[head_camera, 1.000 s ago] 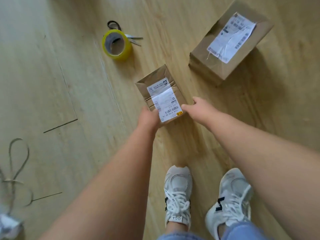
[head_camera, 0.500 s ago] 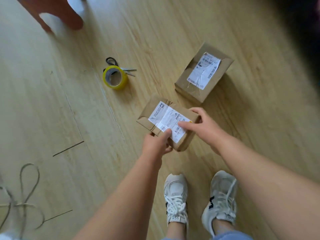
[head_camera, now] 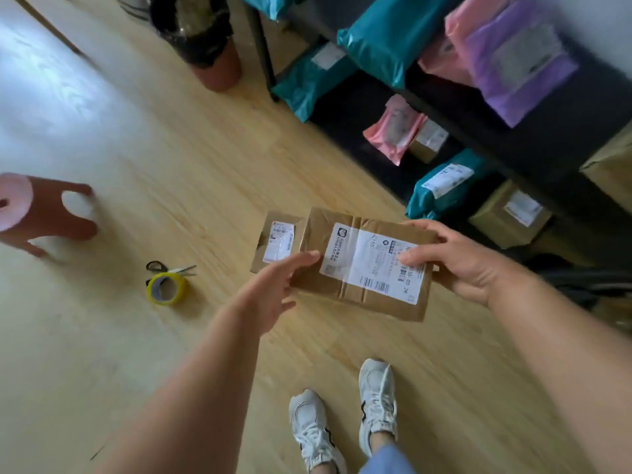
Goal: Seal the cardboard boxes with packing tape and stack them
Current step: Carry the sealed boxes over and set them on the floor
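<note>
On box (head_camera: 362, 268), label (head_camera: 374, 263) reading "C155"

At the centre of the frame, a brown cardboard box (head_camera: 366, 265) bears a white label (head_camera: 374, 261) printed with black barcodes. Left of centre, the tape roll (head_camera: 166, 288) is yellow with a grey core, and the scissors (head_camera: 164, 268) have black handles. The floor (head_camera: 191, 172) is pale wood grain. At upper right lie teal (head_camera: 386, 32), pink (head_camera: 393, 128) and purple (head_camera: 519, 59) mailer bags. The stool (head_camera: 41, 213) at left is reddish-brown; the shoes (head_camera: 378, 398) are white with black marks.
</note>
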Demonstrator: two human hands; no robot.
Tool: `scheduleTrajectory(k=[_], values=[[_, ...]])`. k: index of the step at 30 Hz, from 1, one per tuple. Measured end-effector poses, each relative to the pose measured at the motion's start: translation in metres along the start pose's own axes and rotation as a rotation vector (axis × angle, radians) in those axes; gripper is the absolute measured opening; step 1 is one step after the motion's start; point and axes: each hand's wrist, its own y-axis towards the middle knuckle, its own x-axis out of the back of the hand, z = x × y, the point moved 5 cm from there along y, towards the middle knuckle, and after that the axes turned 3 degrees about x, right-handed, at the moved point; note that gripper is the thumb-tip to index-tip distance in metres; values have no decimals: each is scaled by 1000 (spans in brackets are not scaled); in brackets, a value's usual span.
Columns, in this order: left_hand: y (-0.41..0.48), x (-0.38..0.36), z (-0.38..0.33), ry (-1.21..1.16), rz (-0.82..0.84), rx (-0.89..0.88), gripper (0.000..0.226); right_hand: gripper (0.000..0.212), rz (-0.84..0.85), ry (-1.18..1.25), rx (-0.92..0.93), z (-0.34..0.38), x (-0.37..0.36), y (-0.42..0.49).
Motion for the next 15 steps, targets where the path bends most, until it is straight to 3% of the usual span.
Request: scheduleTrajectory(k=[3,6,9,11,13,15], values=[[-7,-34,-28,-16,-17,-40,77,54,-148,71,47,19,34,-17],[-11,-65,-37,-67,-55,-58,73,72,-317,29,61,23,57,-27],[-17,-96,-38,-166,11,-70,60,122,-404,46,31,13,62,-42],[-23,-119,-39,-210,92,-37,52,144,-366,105,2,5,54,-49],[-29,-136,-36,-192,170,-1,41,134,-298,142,1,1,39,-54],[-33,-145,-33,-100,240,50,41,100,-315,218,39,-1,35,-58]])
